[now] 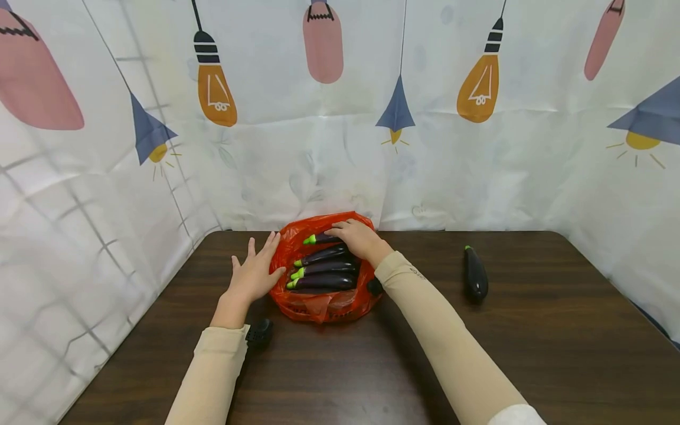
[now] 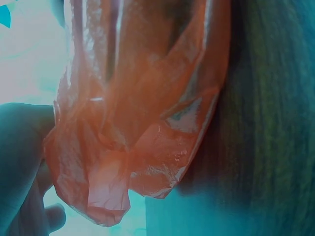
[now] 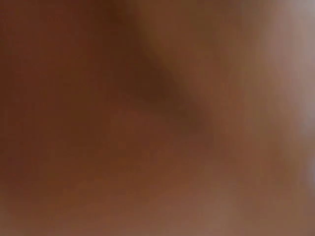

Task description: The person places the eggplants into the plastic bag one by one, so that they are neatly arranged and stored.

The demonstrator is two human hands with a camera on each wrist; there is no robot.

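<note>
A red plastic bag point(image 1: 319, 310) lies with its mouth spread wide, and several dark purple eggplants point(image 1: 324, 281) with green stem ends rest side by side in it. My right hand point(image 1: 358, 239) reaches over the bag's far right side and grips the farthest eggplant point(image 1: 320, 238), covering its right part. At the bag's left rim, my left hand point(image 1: 252, 273) has its fingers spread and touches the plastic. The left wrist view shows the crumpled bag point(image 2: 142, 123) close up beside the left-hand fingers point(image 2: 22, 147). The right wrist view is a brown blur.
Another eggplant point(image 1: 475, 274) lies alone on the dark wooden table point(image 1: 558, 330), to the right of the bag. Behind the table hangs a pale curtain point(image 1: 329, 159) printed with lamps and bulbs. Black wrist devices point(image 1: 259, 332) sit at both wrists.
</note>
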